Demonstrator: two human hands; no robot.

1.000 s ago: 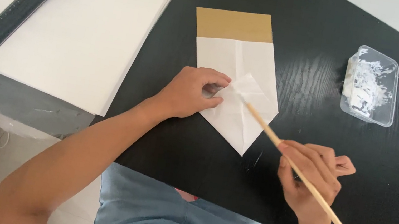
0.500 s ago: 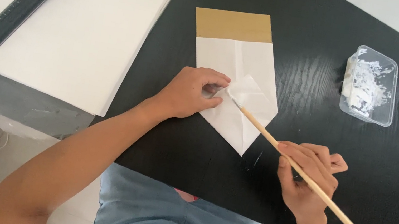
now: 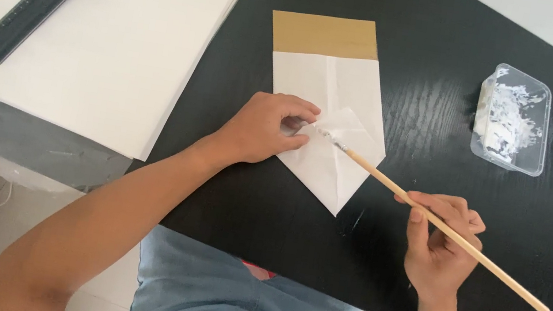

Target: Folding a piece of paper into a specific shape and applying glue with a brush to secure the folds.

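My left hand (image 3: 262,129) pins the folded white paper (image 3: 329,149) mid-table while my right-hand fingers (image 3: 437,236) pinch the glue-tipped wooden stick (image 3: 429,220) on its flap; too much paste could smear onto the black table (image 3: 433,99).

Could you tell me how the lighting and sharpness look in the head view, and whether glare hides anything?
In the head view: soft, even daylight; the black table shows pale sheen but its wood grain stays readable; the white paper sheets are bright, near washed out; the left hand, right hand and wooden stick are sharp, unblurred, casting faint shadows.
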